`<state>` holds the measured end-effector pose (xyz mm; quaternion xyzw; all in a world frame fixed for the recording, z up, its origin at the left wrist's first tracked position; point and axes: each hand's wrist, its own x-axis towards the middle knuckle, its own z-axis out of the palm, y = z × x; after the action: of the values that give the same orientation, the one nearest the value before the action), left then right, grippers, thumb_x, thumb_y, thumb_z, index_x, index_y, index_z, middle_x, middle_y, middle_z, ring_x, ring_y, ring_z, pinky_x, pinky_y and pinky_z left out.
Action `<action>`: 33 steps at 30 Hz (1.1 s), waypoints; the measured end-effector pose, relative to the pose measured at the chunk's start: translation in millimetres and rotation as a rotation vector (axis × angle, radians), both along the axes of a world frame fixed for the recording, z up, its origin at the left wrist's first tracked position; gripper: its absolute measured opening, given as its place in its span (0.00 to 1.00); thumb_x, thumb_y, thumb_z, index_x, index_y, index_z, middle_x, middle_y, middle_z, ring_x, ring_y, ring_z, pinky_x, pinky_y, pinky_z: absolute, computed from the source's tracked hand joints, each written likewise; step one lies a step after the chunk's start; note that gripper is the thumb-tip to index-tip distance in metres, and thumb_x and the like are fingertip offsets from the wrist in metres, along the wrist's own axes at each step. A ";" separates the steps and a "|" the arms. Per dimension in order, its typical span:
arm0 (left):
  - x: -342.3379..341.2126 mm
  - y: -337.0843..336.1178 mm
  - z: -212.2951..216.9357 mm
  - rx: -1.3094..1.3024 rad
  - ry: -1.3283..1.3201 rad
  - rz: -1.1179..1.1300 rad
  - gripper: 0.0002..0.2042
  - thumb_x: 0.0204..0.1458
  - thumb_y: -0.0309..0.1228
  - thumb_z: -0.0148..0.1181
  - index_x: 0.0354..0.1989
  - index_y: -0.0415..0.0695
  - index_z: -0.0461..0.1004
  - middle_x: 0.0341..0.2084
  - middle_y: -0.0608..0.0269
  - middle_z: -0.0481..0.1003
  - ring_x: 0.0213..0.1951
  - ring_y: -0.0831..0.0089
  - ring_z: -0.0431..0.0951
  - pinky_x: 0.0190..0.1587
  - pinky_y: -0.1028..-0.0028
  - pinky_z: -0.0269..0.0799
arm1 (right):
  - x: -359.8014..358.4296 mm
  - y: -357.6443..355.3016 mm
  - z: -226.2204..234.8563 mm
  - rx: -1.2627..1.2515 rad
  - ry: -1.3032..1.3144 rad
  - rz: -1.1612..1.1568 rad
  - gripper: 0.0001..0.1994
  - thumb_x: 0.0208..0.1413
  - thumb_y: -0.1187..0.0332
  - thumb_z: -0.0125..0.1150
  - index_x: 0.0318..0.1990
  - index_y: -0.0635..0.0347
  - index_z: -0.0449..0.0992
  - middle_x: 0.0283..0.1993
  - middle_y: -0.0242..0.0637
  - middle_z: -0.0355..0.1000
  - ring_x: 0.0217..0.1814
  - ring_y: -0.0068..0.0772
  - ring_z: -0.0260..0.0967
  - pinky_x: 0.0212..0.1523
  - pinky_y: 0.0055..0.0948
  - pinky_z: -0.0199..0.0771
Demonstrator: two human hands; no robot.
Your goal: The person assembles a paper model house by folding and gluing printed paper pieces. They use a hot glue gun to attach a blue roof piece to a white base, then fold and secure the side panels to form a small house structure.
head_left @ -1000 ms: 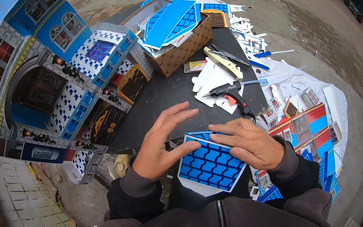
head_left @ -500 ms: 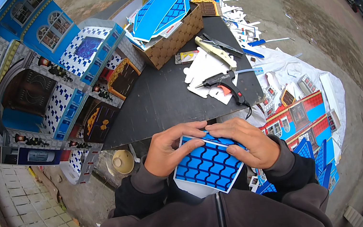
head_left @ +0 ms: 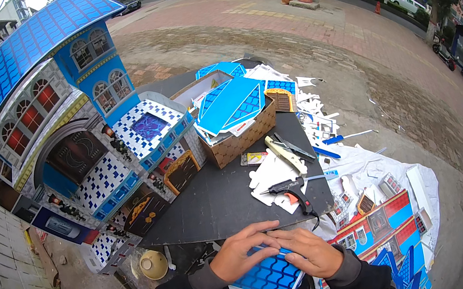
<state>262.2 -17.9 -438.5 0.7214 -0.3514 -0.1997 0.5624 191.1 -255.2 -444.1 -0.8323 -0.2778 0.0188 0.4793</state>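
Low in front of me, a blue roof panel [head_left: 270, 278] with a dark wavy tile pattern and a white edge is held in both hands. My left hand [head_left: 243, 255] grips its upper left side, the thumb lying across the top. From the right, my right hand [head_left: 312, 251] closes over its upper right edge, and the fingertips of both hands meet there. The far edge is hidden under the fingers. Just beyond, a black glue gun [head_left: 289, 189] with an orange trigger lies on the black table [head_left: 194, 216], partly over white cut-out sheets [head_left: 269, 180].
A large model house [head_left: 78, 134] with a blue roof stands on the left. Behind the table's middle is a brown box [head_left: 249, 140] heaped with blue panels. A cream-handled tool [head_left: 285, 156] lies near it. Printed sheets [head_left: 381, 220] and white scraps cover a cloth on the right.
My view has tilted up, so the street shows and the hands sit lower in the picture. The fingers have drawn closer together over the roof panel, which stays held.
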 end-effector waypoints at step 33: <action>11.9 20.1 -32.9 0.060 0.137 0.123 0.11 0.65 0.34 0.63 0.49 0.41 0.83 0.38 0.61 0.86 0.40 0.77 0.85 0.45 0.77 0.79 | 7.8 6.6 -9.8 -0.164 0.178 -0.081 0.23 0.73 0.58 0.48 0.67 0.63 0.71 0.61 0.54 0.74 0.62 0.52 0.70 0.64 0.42 0.66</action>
<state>274.2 2.2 -471.4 0.7428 -0.2611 -0.2241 0.5743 198.9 -248.6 -453.9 -0.8743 -0.1979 0.0961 0.4327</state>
